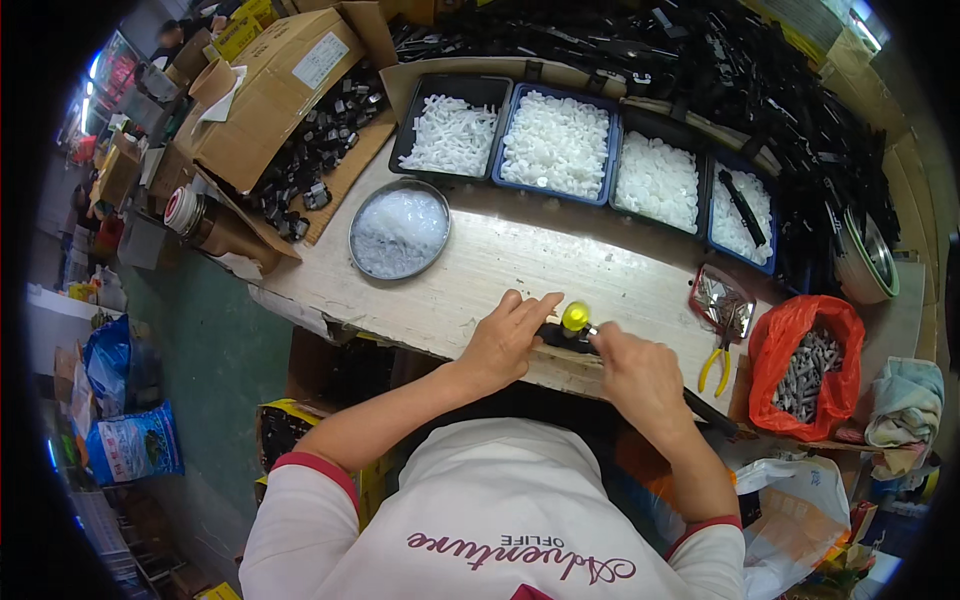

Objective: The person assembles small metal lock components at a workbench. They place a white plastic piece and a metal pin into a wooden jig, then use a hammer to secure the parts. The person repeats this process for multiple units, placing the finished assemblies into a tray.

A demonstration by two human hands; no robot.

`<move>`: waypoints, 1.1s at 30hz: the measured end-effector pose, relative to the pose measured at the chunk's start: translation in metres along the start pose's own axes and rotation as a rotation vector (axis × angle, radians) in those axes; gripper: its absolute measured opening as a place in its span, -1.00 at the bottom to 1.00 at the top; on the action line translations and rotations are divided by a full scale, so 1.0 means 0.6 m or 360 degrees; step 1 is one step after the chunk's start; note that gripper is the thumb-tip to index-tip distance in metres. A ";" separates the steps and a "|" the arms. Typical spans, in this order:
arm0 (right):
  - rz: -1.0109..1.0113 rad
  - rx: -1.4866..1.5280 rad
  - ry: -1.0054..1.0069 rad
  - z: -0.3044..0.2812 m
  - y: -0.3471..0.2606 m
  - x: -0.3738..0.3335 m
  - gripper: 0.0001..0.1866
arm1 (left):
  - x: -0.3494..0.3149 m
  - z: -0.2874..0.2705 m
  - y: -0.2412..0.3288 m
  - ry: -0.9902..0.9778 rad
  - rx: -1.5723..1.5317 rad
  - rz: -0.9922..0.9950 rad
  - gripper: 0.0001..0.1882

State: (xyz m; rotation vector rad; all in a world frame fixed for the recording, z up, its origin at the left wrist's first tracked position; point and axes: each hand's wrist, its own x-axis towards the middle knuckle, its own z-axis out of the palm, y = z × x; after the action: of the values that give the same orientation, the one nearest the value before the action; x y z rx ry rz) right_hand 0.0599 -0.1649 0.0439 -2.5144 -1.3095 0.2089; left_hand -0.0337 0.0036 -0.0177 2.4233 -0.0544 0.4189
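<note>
My left hand [507, 338] is at the bench's front edge, its fingers closed on the end of a long black plastic part [570, 341]. One of its fingers is stretched out toward the right. My right hand [640, 378] is closed round a small mallet with a shiny round yellow head [576, 317] and a short metal neck. The yellow head is over the black part, just right of my left fingertips; whether the two touch I cannot tell. The black part's far end is partly hidden behind my right hand.
Bins of small white plastic pieces [556, 143] line the back, before a heap of black parts [640, 35]. A round metal dish [400, 230] stands left. Yellow-handled pliers [716, 368], a red tray [722, 303] and a red bag of grey pieces [765, 385] lie right.
</note>
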 end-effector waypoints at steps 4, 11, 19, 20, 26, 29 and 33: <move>0.0019 0.0171 0.0177 -0.011 -0.015 0.018 -0.79 | -0.010 0.017 -0.003 0.0180 -0.0131 -0.0033 -0.26; -0.0130 0.0088 0.0113 0.006 -0.031 0.036 -0.79 | -0.045 0.012 -0.001 0.0440 -0.0026 -0.0167 -0.26; 0.0082 0.0030 0.0353 0.017 0.010 0.018 -0.85 | -0.046 -0.004 0.007 0.0334 -0.0013 -0.0164 -0.27; 0.0139 -0.0020 0.0434 0.018 0.023 0.008 -0.87 | -0.037 0.001 0.011 0.0315 -0.0021 -0.0115 -0.28; 0.0399 -0.0197 0.0492 0.061 0.091 -0.040 -0.88 | 0.024 0.042 0.028 0.0002 0.0150 0.0295 -0.47; 0.0400 -0.0116 0.0720 0.067 0.135 -0.067 -0.82 | 0.044 0.044 0.022 -0.0174 -0.0028 0.0406 -0.50; 0.0915 -0.0414 0.0763 0.032 0.181 -0.115 -0.76 | 0.049 0.011 0.015 0.0066 -0.0753 -0.0099 -0.58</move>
State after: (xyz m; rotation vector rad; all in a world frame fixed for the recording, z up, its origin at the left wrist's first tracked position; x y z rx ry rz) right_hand 0.0996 -0.2765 -0.0103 -2.8473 -0.4392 -0.4496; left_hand -0.0054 -0.0054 -0.0076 1.9450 -0.0531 0.3786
